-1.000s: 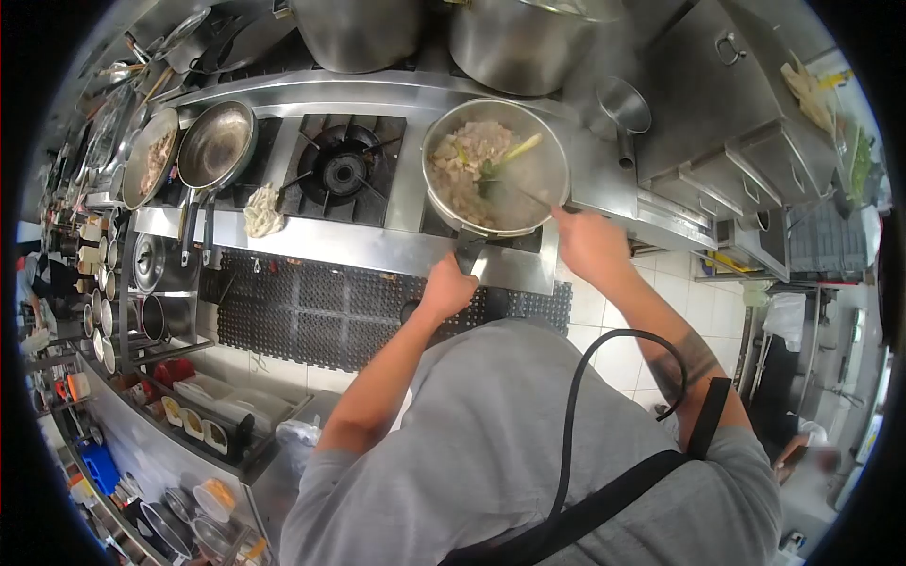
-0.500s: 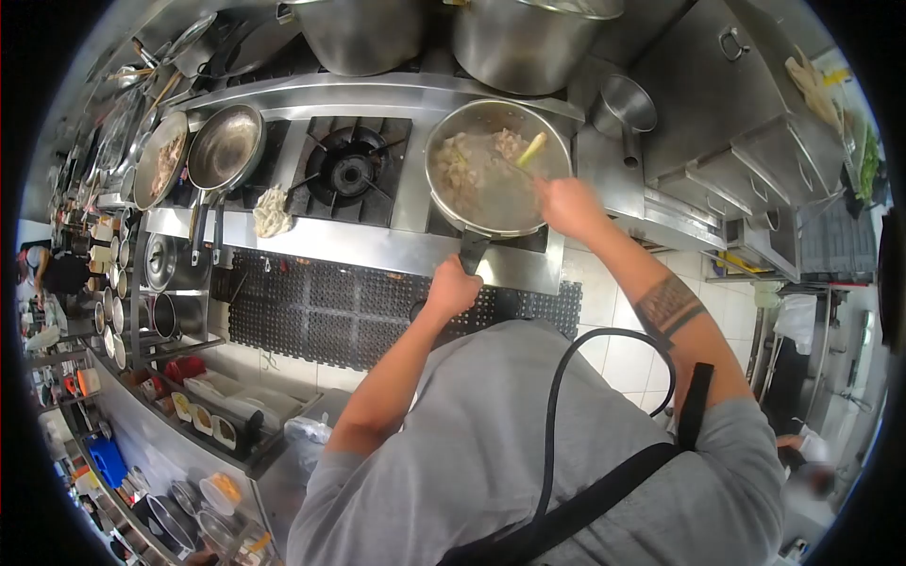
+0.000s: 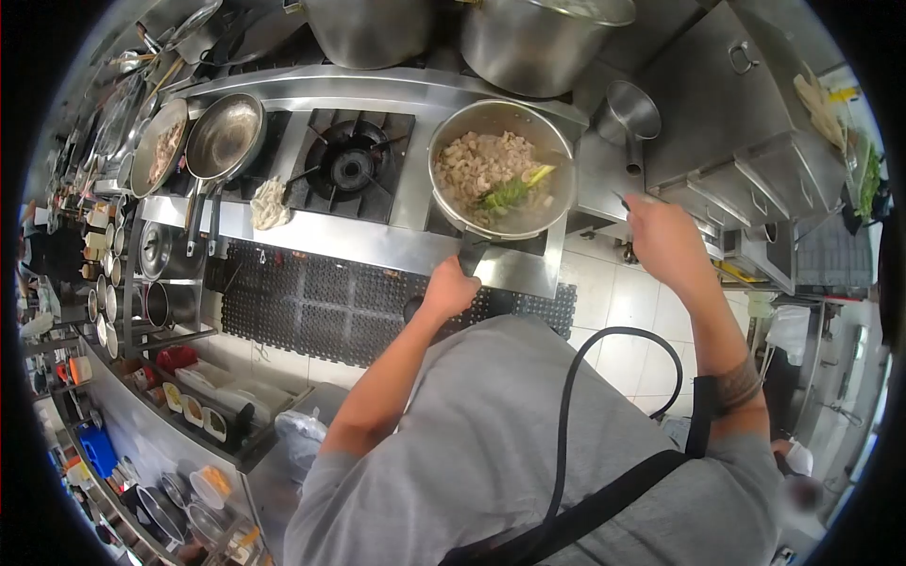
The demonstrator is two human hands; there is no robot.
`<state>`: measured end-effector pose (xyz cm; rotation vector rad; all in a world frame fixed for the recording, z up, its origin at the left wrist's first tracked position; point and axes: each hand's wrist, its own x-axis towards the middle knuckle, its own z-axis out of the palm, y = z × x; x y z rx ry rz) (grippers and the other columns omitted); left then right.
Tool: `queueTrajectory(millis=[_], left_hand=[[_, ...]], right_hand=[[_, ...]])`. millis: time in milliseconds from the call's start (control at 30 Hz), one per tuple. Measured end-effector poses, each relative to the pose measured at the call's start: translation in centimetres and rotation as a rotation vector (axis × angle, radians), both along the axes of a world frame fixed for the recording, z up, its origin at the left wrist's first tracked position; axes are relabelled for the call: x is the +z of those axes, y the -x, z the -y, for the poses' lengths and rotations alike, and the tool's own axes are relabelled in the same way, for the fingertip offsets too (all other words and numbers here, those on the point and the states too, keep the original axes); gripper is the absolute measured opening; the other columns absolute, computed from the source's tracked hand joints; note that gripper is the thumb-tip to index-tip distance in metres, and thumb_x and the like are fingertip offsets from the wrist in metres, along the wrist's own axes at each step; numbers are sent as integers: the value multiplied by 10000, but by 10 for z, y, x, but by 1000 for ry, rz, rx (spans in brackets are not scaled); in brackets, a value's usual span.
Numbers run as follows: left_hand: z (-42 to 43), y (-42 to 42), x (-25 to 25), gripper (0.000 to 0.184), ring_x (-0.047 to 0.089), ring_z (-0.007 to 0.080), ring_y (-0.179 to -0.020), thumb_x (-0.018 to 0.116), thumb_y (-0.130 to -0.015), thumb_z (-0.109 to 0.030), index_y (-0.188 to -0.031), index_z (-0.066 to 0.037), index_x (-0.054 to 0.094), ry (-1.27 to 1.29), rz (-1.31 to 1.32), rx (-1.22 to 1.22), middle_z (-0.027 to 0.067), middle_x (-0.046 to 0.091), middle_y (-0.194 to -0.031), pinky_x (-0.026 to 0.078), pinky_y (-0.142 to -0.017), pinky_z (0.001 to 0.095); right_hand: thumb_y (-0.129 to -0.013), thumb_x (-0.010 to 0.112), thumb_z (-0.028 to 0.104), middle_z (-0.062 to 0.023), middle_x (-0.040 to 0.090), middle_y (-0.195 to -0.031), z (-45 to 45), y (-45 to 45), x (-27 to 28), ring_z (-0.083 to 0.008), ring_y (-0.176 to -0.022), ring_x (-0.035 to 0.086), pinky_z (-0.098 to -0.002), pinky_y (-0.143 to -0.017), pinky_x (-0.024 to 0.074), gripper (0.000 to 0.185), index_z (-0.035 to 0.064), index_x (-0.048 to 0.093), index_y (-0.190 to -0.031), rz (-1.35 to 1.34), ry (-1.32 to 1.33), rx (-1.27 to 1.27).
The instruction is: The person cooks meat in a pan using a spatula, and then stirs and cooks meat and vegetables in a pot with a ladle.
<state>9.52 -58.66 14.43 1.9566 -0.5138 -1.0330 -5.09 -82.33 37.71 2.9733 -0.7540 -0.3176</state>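
Note:
A wide metal pot (image 3: pixel 431 179) stands on the right burner, holding pale chunks of meat (image 3: pixel 486 160) with green herbs (image 3: pixel 508 195) and a yellowish stalk in some liquid. Its black handle (image 3: pixel 471 253) points toward me, and my left hand (image 3: pixel 450 288) is closed around it. My right hand (image 3: pixel 665 241) is off to the right of the pot, fingers closed. From that fist a short dark tip of a utensil (image 3: pixel 621 200) sticks out; its kind does not show.
An unused burner (image 3: pixel 349 165) lies left of the pot, with a crumpled cloth (image 3: pixel 271 205) on the stove's front ledge. Two pans (image 3: pixel 225 137) sit farther left. Large stockpots (image 3: pixel 543 47) stand behind, and a small metal saucepan (image 3: pixel 628 113) is on the right counter.
My right hand has moved from over the pot out to the right, taking the utensil out of the food. More meat and green herbs show in the pot. My left hand stays on the handle.

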Motion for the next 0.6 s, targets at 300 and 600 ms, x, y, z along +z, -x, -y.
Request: queueTrajectory(millis=[300,600], left_hand=[[-1,-1,-4,302,679,290,-553,634,-762,-98,-973,111,578,-3,-8,-3,211,669,-689,551,-585,401],[-2,-1,-12,305,678,283,-551,622,-761,-88,-983,116,577,13,-3,-25,193,654,-636,551,-582,392]], right_hand=[[-824,528,40,-200,697,-875,10,-29,-97,-400,-881,677,-503,-789,538,375,39,628,-1186,-10,-137,-104],[-835,562,60,-163,677,-896,-6,-39,-6,-323,-833,689,-440,-709,559,340,84,684,-1151,-14,124,66]])
